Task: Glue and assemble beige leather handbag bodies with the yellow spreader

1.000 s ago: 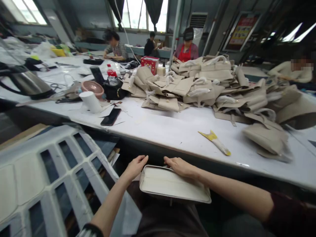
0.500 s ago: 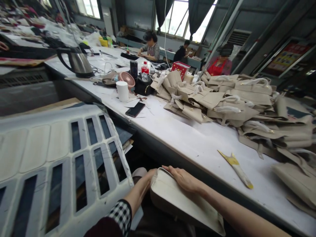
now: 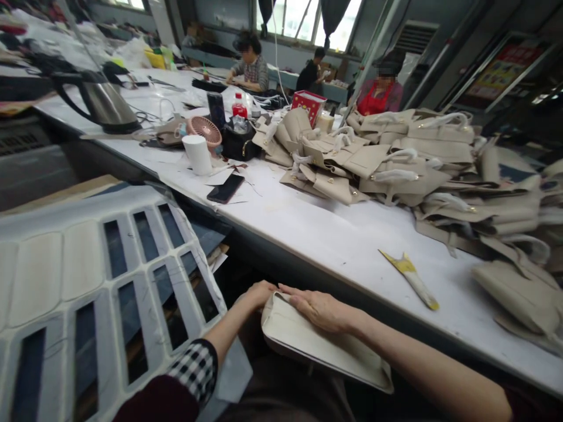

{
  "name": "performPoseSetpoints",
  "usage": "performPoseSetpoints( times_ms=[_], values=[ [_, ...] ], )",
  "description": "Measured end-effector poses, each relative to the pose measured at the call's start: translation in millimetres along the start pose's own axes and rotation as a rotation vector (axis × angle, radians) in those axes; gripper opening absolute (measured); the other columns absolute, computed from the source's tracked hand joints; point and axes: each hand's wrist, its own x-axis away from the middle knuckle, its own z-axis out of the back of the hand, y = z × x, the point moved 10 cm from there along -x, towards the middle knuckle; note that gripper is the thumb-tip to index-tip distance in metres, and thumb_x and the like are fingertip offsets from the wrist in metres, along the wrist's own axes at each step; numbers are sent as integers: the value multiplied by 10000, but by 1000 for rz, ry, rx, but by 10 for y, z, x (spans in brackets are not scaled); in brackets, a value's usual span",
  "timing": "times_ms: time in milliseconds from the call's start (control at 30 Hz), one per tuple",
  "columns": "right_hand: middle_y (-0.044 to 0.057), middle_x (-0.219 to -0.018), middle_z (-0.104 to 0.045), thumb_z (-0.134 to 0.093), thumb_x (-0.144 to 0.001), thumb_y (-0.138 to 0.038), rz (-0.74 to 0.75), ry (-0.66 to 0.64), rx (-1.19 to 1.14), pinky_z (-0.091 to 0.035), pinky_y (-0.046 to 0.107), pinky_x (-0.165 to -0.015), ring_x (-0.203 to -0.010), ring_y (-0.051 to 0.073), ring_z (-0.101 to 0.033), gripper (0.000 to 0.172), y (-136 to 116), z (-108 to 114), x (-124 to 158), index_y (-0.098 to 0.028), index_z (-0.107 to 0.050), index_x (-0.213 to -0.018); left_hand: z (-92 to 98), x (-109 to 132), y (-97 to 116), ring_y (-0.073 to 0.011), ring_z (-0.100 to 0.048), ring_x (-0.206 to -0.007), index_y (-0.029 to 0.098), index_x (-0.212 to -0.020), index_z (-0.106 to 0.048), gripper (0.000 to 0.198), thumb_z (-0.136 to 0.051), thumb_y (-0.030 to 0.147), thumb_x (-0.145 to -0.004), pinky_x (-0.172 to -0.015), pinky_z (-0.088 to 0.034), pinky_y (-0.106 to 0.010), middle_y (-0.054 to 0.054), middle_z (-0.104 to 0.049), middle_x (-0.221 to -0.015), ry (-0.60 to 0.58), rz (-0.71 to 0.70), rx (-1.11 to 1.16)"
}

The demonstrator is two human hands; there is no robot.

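Across my lap lies a beige handbag [image 3: 325,354] on its side, its flat base panel and dark edge line turned towards me. My left hand [image 3: 259,295] is closed around the bag's far left corner, with most of its fingers hidden behind. Over the upper side lies my right hand [image 3: 314,309], its fingers reaching to the same corner and gripping the edge there. The two hands' fingertips meet or nearly meet at that corner.
A white tray-like sheet with long slots [image 3: 112,281] stands at my left. On the white table [image 3: 281,228] are a yellow-ended tool [image 3: 411,278], a phone [image 3: 226,189], a paper roll [image 3: 197,155], a fan, a kettle [image 3: 103,102] and a heap of beige bags [image 3: 396,158]. Several people sit beyond.
The view has turned a little to the right. My left hand's fingers have come up to the bag's corner, and the right hand has slid slightly towards it. The bag stays held.
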Motion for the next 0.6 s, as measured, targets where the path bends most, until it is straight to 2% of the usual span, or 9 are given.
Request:
performPoseSetpoints(
  times_ms=[100, 167, 300, 467, 600],
  values=[
    [15, -1458, -465, -324, -981, -583, -44, -29, -70, -328, 487, -1094, -1282, 328, -489, 554, 206, 56, 238, -353, -322, -1485, 129, 19, 261, -230, -630, -853, 140, -884, -750, 497, -563, 599, -845, -744, -451, -290, -51, -714, -819, -58, -94, -60],
    [8, -1471, -446, -368, -971, -581, -55, -52, -130, -300, 469, -1120, -1312, 316, -459, 561, 338, 97, 423, -344, -339, -1478, 108, 113, 476, -215, -615, -795, 146, -918, -773, 547, -577, 642, -796, -662, -427, -252, -41, -729, -826, -158, -168, -84],
    [-7, -1443, -482, -479, -937, -567, -115, -84, -235, -283, 456, -1142, -1308, 309, -465, 543, 632, 205, 801, -333, -439, -1425, -17, 263, 716, -187, -583, -714, 166, -918, -790, 432, -716, 521, -683, -603, -421, -227, -29, -731, -809, -339, -202, -179],
    [-12, -1474, -441, -408, -977, -540, -116, -194, -318, -261, 406, -1162, -1365, 268, -396, 525, 842, 206, 1151, -296, -412, -1442, -89, 229, 635, -157, -546, -586, 178, -1026, -767, 503, -694, 535, -679, -481, -413, -214, -33, -696, -743, -495, -57, -194],
    [-11, -1459, -461, -408, -976, -545, -98, -178, -443, -282, 360, -1150, -1351, 248, -417, 526, 891, 200, 1190, -279, -436, -1430, -111, 178, 585, -175, -577, -637, 180, -1018, -768, 505, -717, 532, -660, -475, -407, -202, -46, -701, -775, -561, 3, -197]
  ],
)
